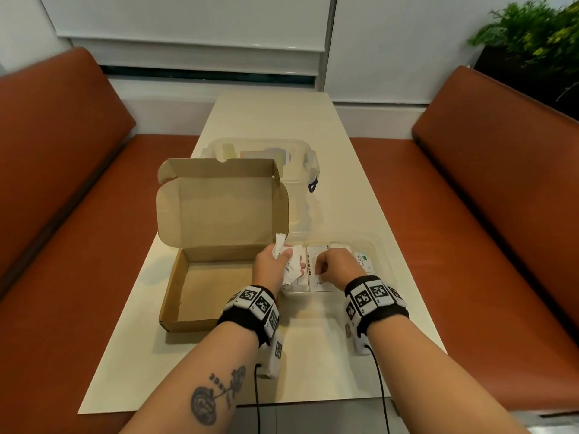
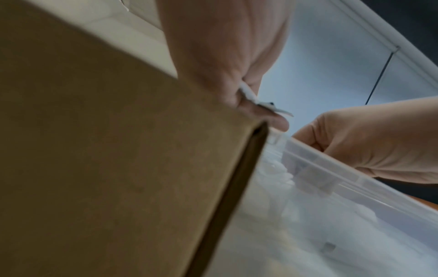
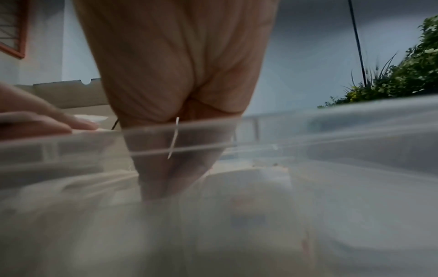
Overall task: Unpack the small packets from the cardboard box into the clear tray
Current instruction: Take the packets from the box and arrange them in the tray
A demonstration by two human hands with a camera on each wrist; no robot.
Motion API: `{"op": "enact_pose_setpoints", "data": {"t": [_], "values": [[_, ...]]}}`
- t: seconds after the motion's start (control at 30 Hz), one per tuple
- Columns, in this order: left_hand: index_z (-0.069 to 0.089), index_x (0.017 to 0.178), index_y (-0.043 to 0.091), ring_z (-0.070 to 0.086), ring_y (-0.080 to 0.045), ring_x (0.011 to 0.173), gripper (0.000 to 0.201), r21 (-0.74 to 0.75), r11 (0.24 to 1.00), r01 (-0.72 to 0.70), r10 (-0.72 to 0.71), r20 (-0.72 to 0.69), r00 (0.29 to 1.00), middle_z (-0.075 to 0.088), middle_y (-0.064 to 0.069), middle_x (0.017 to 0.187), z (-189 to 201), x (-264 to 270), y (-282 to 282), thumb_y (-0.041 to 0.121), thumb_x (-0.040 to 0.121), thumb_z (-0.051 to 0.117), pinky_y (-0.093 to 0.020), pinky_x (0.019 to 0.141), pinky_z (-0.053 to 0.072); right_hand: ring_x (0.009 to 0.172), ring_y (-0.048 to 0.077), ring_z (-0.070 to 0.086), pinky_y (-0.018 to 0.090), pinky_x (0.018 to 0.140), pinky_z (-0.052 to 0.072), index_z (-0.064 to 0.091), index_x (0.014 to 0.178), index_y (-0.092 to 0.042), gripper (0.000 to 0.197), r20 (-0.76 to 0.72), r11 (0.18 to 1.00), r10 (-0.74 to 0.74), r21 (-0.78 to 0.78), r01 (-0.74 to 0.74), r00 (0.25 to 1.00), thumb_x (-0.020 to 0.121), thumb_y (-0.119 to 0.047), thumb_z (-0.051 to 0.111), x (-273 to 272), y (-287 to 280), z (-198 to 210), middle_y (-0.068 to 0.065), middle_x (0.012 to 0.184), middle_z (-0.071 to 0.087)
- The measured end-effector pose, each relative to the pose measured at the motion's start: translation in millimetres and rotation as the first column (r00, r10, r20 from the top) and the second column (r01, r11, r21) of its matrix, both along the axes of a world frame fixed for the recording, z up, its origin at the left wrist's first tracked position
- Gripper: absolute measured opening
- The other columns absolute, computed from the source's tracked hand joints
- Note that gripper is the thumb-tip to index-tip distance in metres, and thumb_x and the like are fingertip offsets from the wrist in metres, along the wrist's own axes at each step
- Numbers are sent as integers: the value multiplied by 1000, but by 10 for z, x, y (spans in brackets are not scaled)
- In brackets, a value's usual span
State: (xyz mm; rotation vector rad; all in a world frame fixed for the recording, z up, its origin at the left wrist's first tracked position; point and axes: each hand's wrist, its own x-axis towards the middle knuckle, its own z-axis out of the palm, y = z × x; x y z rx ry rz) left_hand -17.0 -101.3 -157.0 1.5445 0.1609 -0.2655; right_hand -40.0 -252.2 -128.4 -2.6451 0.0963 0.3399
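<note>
The open cardboard box (image 1: pixel 200 289) lies at the table's left, its lid standing up and its floor bare where it shows. Just right of it sits the clear tray (image 1: pixel 380 255) with white packets (image 1: pixel 319 285) laid in rows. My left hand (image 1: pixel 275 264) hovers over the tray's left end and grips a bunch of white packets (image 1: pixel 289 264) between thumb and fingers. My right hand (image 1: pixel 335 266) reaches down into the tray's middle and pinches one thin packet (image 3: pixel 175 138) on edge. The left wrist view has the box wall (image 2: pixel 118 168) and the tray rim (image 2: pixel 331 168).
A clear lidded storage bin (image 1: pixel 266 158) stands behind the box lid. Orange bench seats (image 1: pixel 470 214) flank the narrow cream table (image 1: pixel 313 355). A green plant (image 1: pixel 539 36) stands at the back right. Cables trail from both wrist units toward the near table edge.
</note>
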Motion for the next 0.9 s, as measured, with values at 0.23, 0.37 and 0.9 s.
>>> {"op": "enact_pose_setpoints", "data": {"t": [0.23,0.37,0.9], "values": [[63,93,13,65,-43,97,6,16,1000,14,-14,13,1000,67,-29,101,-40,23,0,10,93,58,-58,91,49,80,18,51,22,69,39,65,84,-5,19,61,999,-21,-36,23,998,75,10,57,-64,33,-118,11,93,63],[62,92,12,65,-43,97,6,20,1000,9,-10,16,1000,66,-29,102,-36,23,-9,9,92,58,-58,90,49,78,18,45,23,60,32,51,76,-13,23,75,996,30,-83,-24,997,72,6,64,-74,58,-155,5,84,51],[63,95,12,65,-42,96,6,80,996,47,-49,24,999,67,-28,100,-2,4,-1,11,92,58,-58,89,50,75,18,47,23,65,35,38,58,-18,36,89,996,13,-87,-6,996,74,4,63,-40,59,-179,5,78,52]]}}
